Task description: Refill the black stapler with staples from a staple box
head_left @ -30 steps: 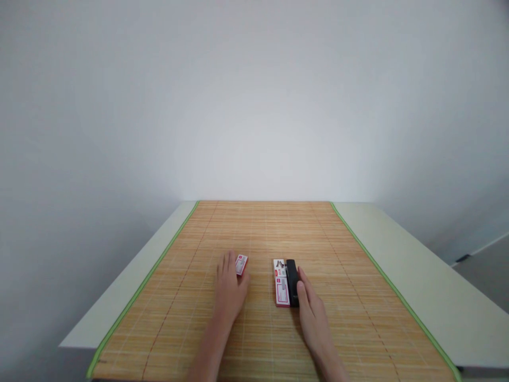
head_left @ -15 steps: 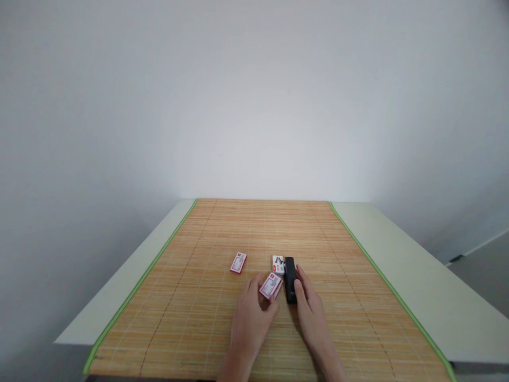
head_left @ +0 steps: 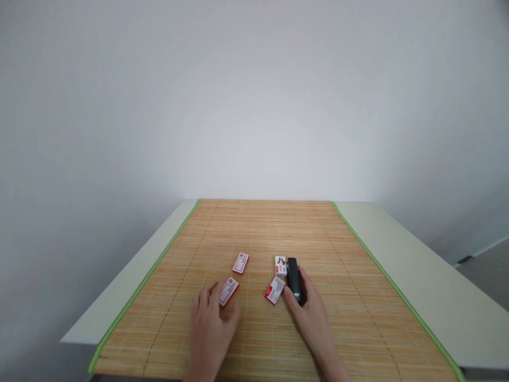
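My left hand [head_left: 211, 322] is at the near left, fingers curved at the left edge of a red-and-white staple box [head_left: 229, 292]. Its thumb stands apart from the box, which appears to lie on the mat. My right hand [head_left: 312, 313] grips a black stapler [head_left: 293, 277], with the thumb at its near end and the fingers along its right side. Left of the stapler, a white box with a dark picture [head_left: 280, 265] touches or nearly touches it. Another red-and-white box [head_left: 274, 290] lies tilted just below, close to my right thumb. A similar box [head_left: 240, 263] rests farther left.
A bamboo mat [head_left: 254, 228] with green edging covers the middle of the white table [head_left: 401, 249]. White walls [head_left: 262, 106] rise behind and at the sides. A small dark object [head_left: 464, 260] shows at the far right.
My left hand has moved left with one red-and-white box, baring another box beneath where it was. My right thumb has shifted to the stapler's near end.
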Tool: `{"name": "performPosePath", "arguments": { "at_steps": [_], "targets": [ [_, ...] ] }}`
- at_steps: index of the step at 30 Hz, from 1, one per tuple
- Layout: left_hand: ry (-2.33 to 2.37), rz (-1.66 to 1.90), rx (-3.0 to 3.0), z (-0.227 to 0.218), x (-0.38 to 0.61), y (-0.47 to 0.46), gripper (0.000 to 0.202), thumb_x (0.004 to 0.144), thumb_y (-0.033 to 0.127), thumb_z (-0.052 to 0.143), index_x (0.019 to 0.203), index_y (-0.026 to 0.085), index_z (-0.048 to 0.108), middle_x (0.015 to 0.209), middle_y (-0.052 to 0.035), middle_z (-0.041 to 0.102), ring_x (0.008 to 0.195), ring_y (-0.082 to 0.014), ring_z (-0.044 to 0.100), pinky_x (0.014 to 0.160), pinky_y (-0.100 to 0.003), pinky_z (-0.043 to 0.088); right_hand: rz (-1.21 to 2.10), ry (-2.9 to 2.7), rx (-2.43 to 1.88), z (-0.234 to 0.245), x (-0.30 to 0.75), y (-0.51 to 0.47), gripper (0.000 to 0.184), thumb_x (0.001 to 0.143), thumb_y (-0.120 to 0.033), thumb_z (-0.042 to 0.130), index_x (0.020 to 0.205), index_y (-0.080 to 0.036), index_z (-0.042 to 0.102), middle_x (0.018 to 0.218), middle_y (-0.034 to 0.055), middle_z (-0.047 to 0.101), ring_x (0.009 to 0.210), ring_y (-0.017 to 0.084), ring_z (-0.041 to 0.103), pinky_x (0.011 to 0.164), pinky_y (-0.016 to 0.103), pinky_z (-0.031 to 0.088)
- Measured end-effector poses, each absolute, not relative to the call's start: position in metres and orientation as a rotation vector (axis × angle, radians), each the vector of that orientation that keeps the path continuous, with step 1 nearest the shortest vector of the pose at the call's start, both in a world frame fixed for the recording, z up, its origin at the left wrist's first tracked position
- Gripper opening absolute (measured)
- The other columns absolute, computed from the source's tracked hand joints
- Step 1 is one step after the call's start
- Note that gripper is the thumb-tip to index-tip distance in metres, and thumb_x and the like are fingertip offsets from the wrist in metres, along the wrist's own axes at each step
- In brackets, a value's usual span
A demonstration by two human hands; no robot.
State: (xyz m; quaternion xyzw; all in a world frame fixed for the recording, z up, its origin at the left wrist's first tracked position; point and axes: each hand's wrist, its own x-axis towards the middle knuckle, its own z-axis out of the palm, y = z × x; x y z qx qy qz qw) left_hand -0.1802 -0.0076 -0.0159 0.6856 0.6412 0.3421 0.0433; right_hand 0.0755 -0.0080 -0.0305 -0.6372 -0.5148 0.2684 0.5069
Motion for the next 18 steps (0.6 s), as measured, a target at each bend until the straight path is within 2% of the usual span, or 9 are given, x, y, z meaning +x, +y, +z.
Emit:
{"name": "performPosePath", "arguments": {
  "at_steps": [4, 8, 11, 15, 18],
  "targets": [
    [1.567, 0.927, 2.194, -0.007, -0.122, -0.014, 0.049, 0.094, 0.032, 0.058, 0.142, 0.032, 0.054, 0.140, -0.0059, 0.060, 0.132, -0.0301, 0.053, 0.114, -0.049, 0.042, 0.532, -1.298, -1.524, -0.027, 0.075, -0.008, 0.066, 0.088, -0.047, 0.066, 0.149, -0.026, 0.050, 0.147, 0.0091, 0.058, 0.135, 0.032, 0.054, 0.117, 0.053, 0.040],
    [1.354, 0.817, 2.186, -0.004, -0.093, -0.008, 0.060, 0.095, 0.025, 0.051, 0.154, 0.031, 0.042, 0.146, -0.0053, 0.057, 0.133, -0.0281, 0.051, 0.114, -0.047, 0.042, 0.516, -1.298, -1.514, -0.030, 0.077, -0.007, 0.061, 0.089, -0.043, 0.065, 0.146, -0.024, 0.052, 0.142, 0.0108, 0.060, 0.131, 0.032, 0.056, 0.115, 0.052, 0.043],
    [1.345, 0.755, 2.189, 0.000, -0.098, -0.005, 0.059, 0.088, 0.013, 0.049, 0.144, 0.030, 0.054, 0.136, -0.0053, 0.062, 0.125, -0.0278, 0.054, 0.111, -0.046, 0.044, 0.516, -1.283, -1.505, -0.032, 0.077, -0.007, 0.060, 0.090, -0.041, 0.063, 0.146, -0.023, 0.051, 0.143, 0.0112, 0.059, 0.131, 0.031, 0.056, 0.115, 0.051, 0.042],
    [1.325, 0.721, 2.175, 0.013, -0.106, -0.008, 0.045, 0.079, 0.014, 0.055, 0.119, 0.030, 0.068, 0.125, -0.0052, 0.066, 0.119, -0.0291, 0.055, 0.106, -0.046, 0.045, 0.513, -1.290, -1.522, -0.032, 0.077, -0.007, 0.058, 0.091, -0.037, 0.059, 0.146, -0.024, 0.050, 0.143, 0.0104, 0.058, 0.132, 0.030, 0.055, 0.117, 0.051, 0.039],
    [1.220, 0.725, 2.162, 0.022, -0.101, -0.004, 0.044, 0.086, 0.019, 0.054, 0.126, 0.032, 0.067, 0.132, -0.0033, 0.065, 0.123, -0.0280, 0.055, 0.109, -0.044, 0.043, 0.516, -1.295, -1.509, -0.029, 0.077, -0.007, 0.055, 0.091, -0.036, 0.057, 0.144, -0.024, 0.052, 0.141, 0.0103, 0.059, 0.132, 0.030, 0.054, 0.117, 0.050, 0.039]
  ]
}}
